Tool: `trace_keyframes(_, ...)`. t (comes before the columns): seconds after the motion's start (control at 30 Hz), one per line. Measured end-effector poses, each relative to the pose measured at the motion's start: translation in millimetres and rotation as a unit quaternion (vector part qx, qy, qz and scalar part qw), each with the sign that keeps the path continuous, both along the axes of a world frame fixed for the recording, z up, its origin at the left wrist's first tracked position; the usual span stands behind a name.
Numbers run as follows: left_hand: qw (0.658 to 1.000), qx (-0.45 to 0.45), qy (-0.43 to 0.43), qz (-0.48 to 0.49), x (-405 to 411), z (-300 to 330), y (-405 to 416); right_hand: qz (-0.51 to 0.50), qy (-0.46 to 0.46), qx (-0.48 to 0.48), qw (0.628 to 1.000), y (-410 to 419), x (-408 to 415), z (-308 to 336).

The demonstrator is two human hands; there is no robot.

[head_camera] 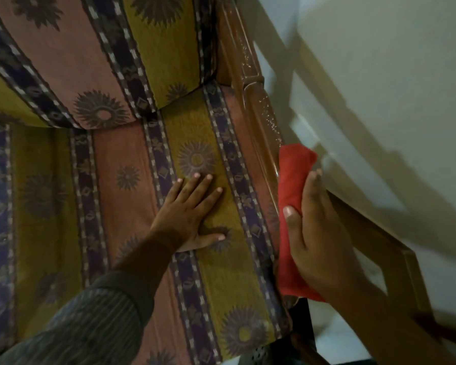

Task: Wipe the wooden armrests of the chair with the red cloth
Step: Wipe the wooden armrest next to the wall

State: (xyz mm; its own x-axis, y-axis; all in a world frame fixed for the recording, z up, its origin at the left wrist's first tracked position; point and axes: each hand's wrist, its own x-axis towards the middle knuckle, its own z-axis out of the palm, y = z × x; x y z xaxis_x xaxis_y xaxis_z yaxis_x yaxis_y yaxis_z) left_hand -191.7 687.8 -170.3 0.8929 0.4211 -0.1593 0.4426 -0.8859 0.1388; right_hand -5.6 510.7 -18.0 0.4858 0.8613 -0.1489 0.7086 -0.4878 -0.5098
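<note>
The chair's right wooden armrest [261,106] runs from the top centre down to the lower right, glossy and brown. A folded red cloth [291,180] lies along its near part. My right hand [316,233] presses on the cloth, thumb on the inner side, fingers wrapped over the outer side. My left hand [192,217] lies flat with fingers spread on the patterned seat cushion [132,233], left of the armrest. The near end of the armrest is hidden under the cloth and my hand.
The back cushion [90,54] rises at the upper left. A pale wall [392,75] stands close behind the armrest on the right. The chair's wooden side frame [395,259] shows below my right hand.
</note>
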Motion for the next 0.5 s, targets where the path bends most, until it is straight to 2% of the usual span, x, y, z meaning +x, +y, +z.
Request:
trace_keyframes(0.13,1.000,0.007,-0.015,-0.003,2,-4,1,0.123,-0.176,-0.048,0.976,3,3,-1)
trace_keyframes(0.33,1.000,0.012,-0.020,-0.009,2,-3,-1,0.244,-0.264,-0.061,0.931,44,21,3)
trace_keyframes(0.4,1.000,0.013,-0.013,-0.012,2,-1,-1,0.202,-0.221,-0.031,0.954,61,24,2)
trace_keyframes(0.5,1.000,0.012,-0.004,-0.014,1,1,-1,0.071,-0.072,0.005,0.995,72,26,1)
